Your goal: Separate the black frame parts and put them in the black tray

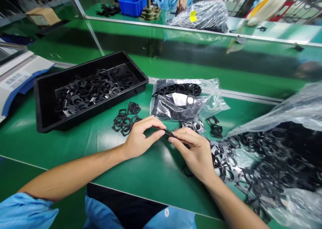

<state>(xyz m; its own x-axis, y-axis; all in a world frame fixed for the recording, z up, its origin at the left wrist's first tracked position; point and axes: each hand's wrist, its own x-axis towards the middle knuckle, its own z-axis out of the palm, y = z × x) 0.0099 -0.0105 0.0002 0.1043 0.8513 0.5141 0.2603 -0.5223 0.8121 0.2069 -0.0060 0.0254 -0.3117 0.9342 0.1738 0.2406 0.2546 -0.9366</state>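
Small black part (pixel 168 133) held at both ends

Thin and dark, it slants slightly above the green counter (pixel 158 178), its left end pinched by the left hand (pixel 138 136), its right end by the right hand (pixel 197 150). Fingers hide its full outline.

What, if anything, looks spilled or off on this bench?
Loose black parts spill from the big open bag at right onto the green tabletop, unlike those contained in the black tray. Possibly deliberate.
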